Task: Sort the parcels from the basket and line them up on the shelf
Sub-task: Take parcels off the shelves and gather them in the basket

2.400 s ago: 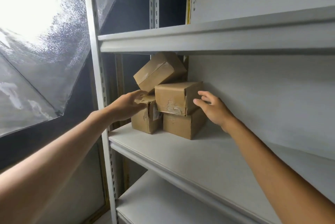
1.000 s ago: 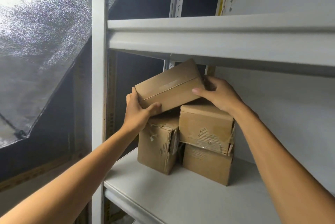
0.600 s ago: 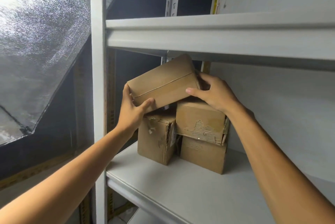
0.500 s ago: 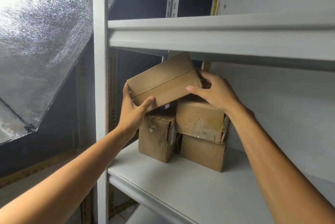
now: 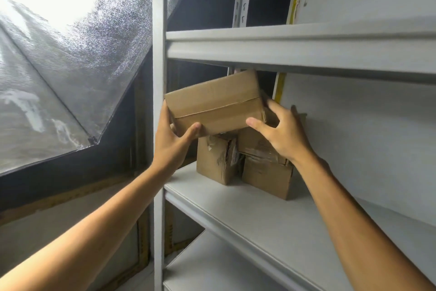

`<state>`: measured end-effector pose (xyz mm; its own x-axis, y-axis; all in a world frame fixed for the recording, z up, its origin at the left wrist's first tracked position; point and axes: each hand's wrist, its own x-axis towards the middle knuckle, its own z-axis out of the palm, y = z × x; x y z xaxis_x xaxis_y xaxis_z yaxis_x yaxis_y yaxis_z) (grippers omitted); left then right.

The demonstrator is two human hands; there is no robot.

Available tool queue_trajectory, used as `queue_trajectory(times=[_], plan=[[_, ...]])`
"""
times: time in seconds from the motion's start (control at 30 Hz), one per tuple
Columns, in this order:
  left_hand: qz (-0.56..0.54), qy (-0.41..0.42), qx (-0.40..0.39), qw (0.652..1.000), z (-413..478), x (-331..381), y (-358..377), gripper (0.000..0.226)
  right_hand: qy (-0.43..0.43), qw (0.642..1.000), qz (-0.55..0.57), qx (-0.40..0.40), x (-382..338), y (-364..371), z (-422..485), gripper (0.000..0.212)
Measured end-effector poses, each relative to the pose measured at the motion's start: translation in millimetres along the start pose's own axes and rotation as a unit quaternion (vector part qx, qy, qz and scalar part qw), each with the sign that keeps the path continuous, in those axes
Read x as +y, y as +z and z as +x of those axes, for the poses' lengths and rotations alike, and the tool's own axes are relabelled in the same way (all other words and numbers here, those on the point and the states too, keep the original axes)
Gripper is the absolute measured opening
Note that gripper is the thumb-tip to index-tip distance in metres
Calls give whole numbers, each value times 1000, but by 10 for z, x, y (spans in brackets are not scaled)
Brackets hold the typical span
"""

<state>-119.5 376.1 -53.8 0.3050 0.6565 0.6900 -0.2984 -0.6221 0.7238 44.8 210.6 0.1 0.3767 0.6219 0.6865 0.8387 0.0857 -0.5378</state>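
Observation:
A brown cardboard parcel (image 5: pixel 212 106) is held tilted in the air, just under the upper shelf board (image 5: pixel 295 47). My left hand (image 5: pixel 172 139) grips its left end with the thumb under the front edge. My right hand (image 5: pixel 280 132) holds its right end, thumb on the lower front and fingers behind. Below it, three more worn parcels stand at the back left of the white shelf (image 5: pixel 247 210): an upright one (image 5: pixel 217 161) on the left, and a low one (image 5: pixel 264 177) with another (image 5: pixel 254 144) stacked on it, partly hidden by my right hand.
The shelf's white upright post (image 5: pixel 158 78) stands right beside my left hand. A large lit softbox (image 5: pixel 66 59) fills the left. The shelf surface runs bare to the right of the parcels, with a white back wall (image 5: pixel 365 137) and a lower shelf (image 5: pixel 212 267) beneath.
Both hands closed on the tilted top parcel and have lifted it off the stack, shifting it a little left and toward me. The three lower parcels stayed put.

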Motion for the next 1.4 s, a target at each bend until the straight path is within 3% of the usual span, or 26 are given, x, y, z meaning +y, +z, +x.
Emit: queue_trajectory(times=[0.27, 0.5, 0.83, 1.13, 1.4], plan=[[14, 12, 13, 1000, -419, 292, -116, 90, -10, 998, 55, 26, -93, -45, -420, 36], [-30, 9, -32, 999, -582, 343, -5, 92, 1, 996, 62, 61, -194, -219, -764, 48], [-41, 52, -96, 993, -734, 473, 563, 95, 68, 987, -16, 144, -79, -694, -1329, 67], [-73, 94, -208, 971, -1305, 998, 1442, 94, 151, 965, -63, 205, -114, -1642, -2329, 53], [-115, 90, -323, 935, -2255, 1837, 2413, 87, 237, 918, -138, 287, -528, -2838, -3617, 42]])
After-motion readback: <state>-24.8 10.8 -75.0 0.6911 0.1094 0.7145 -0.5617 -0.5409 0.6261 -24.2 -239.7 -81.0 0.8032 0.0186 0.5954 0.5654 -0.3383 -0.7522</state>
